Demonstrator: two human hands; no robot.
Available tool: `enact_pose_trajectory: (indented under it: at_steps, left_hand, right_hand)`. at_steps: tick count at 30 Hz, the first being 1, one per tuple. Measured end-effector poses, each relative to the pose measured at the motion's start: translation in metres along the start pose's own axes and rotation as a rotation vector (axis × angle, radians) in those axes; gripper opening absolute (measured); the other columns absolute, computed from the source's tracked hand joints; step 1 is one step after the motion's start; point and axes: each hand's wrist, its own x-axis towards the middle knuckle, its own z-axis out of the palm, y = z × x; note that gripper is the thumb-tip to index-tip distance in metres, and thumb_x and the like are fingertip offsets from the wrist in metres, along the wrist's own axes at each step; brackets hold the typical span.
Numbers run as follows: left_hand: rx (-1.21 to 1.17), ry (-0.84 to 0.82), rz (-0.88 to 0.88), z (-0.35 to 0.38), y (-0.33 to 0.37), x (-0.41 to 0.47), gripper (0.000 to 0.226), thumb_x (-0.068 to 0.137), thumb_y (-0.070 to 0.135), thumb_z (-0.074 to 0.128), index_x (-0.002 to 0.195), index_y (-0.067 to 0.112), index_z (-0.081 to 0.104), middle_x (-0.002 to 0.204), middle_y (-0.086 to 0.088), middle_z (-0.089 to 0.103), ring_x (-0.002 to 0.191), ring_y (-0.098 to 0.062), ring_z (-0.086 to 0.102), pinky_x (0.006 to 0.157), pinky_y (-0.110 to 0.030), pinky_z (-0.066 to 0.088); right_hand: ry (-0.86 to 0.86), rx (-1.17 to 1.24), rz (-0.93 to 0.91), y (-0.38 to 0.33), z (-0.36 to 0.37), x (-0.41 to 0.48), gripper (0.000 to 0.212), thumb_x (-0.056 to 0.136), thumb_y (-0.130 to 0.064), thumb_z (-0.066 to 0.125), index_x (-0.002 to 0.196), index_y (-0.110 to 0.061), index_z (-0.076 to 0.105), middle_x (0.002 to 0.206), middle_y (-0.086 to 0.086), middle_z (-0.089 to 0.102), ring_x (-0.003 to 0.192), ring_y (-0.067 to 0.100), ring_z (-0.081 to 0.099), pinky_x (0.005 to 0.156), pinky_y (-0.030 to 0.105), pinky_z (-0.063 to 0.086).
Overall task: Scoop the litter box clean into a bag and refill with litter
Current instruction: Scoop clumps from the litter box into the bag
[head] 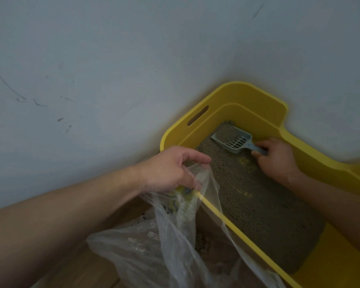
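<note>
A yellow litter box (233, 96) stands in the room's corner, its floor covered with grey-brown litter (256, 204). My right hand (276, 161) grips the handle of a pale blue slotted scoop (233, 140), whose blade holds litter at the far end of the box. My left hand (170, 169) holds the rim of a clear plastic bag (154, 246) beside the box's near left wall. The bag hangs open over the floor, with a few clumps showing inside it.
Grey walls (92, 59) with scuff marks close in the box at the back and the left. Wooden floor (92, 273) shows under the bag at the bottom left. The box's yellow rim (245, 240) runs diagonally between the bag and the litter.
</note>
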Motion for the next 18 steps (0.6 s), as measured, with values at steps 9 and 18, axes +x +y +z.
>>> enact_pose_trajectory:
  at_steps: [9,18]
  left_hand:
    - [-0.006,0.013,0.005,0.0003,0.0005,-0.0012,0.061,0.076,-0.005,0.071,0.123,0.033,0.058,0.086,-0.018,0.076,0.064,-0.024,0.060,0.048,-0.023,0.038]
    - [-0.010,0.042,0.003,0.0036,0.0068,-0.0022,0.064,0.081,-0.015,0.065,0.135,0.017,0.053,0.080,-0.008,0.075,0.049,-0.003,0.062,0.045,-0.009,0.040]
  right_hand:
    - [0.013,-0.023,-0.032,-0.0004,0.0015,-0.0030,0.035,0.092,-0.017,0.063,0.126,-0.008,0.064,0.108,0.012,0.062,0.094,0.026,0.055,0.079,0.032,0.041]
    - [0.021,-0.012,-0.059,0.0021,0.0063,-0.0043,0.037,0.092,-0.018,0.064,0.128,-0.009,0.063,0.099,0.005,0.056,0.088,0.019,0.050,0.077,0.031,0.040]
